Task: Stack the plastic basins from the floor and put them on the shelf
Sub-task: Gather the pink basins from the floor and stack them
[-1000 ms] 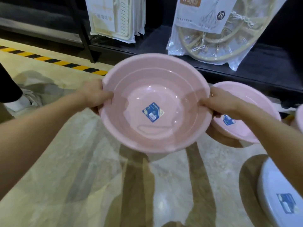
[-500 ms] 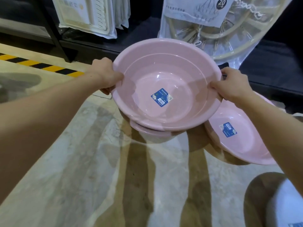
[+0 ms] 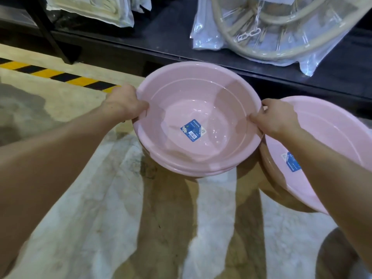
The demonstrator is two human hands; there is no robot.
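Bare floor (image 3: 124, 228) is lying open in front of and to the left of the stacked pink basins (image 3: 198, 125). To their right, another pink basin (image 3: 326, 137) is sitting just beside them, crowding that side. Behind, the dark shelf (image 3: 231, 63) edge is standing close, with bagged goods (image 3: 267, 31) filling its right part and a gap lying open left of them.

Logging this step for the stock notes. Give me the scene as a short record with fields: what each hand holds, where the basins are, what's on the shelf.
left hand: grips the left rim of the top pink basin
right hand: grips the right rim of the same basin
stack: top basin nested in at least one more pink basin, whose rim shows below it
other basin: pink, on the floor to the right, partly behind the right forearm
labels: blue sticker inside the top basin
shelf: dark, holds bagged goods, no basins yet
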